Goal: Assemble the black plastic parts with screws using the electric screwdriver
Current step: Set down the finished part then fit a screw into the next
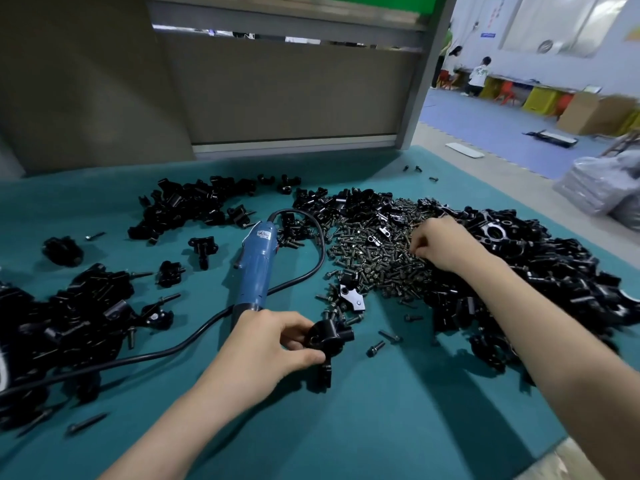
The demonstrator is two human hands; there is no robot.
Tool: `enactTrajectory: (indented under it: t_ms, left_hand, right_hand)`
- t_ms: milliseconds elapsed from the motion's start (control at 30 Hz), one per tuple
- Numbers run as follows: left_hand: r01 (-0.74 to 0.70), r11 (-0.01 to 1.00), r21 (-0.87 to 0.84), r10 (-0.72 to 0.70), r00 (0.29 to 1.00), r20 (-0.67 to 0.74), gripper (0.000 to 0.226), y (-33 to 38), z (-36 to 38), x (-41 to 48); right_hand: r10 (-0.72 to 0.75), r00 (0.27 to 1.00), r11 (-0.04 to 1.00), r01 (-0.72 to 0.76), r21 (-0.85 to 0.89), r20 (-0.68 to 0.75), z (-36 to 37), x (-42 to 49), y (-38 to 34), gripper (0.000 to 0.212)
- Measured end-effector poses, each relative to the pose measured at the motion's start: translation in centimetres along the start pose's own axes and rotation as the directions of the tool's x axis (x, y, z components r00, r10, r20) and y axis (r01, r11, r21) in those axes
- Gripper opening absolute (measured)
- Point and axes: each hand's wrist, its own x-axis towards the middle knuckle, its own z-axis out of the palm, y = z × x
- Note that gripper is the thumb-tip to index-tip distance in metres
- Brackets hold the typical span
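Note:
My left hand (pixel 266 344) grips a black plastic part (pixel 327 341) just above the teal table mat, near the centre front. My right hand (pixel 443 244) reaches into the pile of dark screws (pixel 377 258), fingers curled down among them; whether they pinch a screw is hidden. The blue electric screwdriver (pixel 256 265) lies on the mat between the hands and the left piles, its tip end under my left hand. Its black cable (pixel 311 268) loops right and runs off to the left.
Heaps of black plastic parts lie at the right (pixel 540 271), back left (pixel 187 206) and front left (pixel 62 320). Loose screws (pixel 375 348) are scattered on the teal mat (pixel 398 427). A grey partition (pixel 277 95) stands behind the table. People sit far off at back right.

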Motion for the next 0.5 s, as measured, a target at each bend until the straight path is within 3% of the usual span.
enactTrajectory:
  t_ms: [67, 167, 500]
  left_hand:
    - [-0.001, 1.000, 0.015, 0.001, 1.000, 0.007, 0.022, -0.1, -0.1, 0.1]
    - [-0.006, 0.999, 0.031, 0.006, 1.000, -0.001, 0.021, -0.1, -0.2, 0.1]
    - [0.004, 0.999, 0.033, -0.004, 1.000, -0.009, 0.021, 0.3, -0.3, 0.0]
  right_hand:
    - [-0.002, 0.997, 0.994, 0.010, -0.106, 0.074, 0.7, 1.0, 0.6, 0.015]
    - [-0.008, 0.996, 0.991, 0.020, -0.134, 0.093, 0.7, 1.7, 0.8, 0.014]
    - [-0.025, 0.972, 0.997, 0.043, -0.069, 0.235, 1.0, 2.3, 0.7, 0.008]
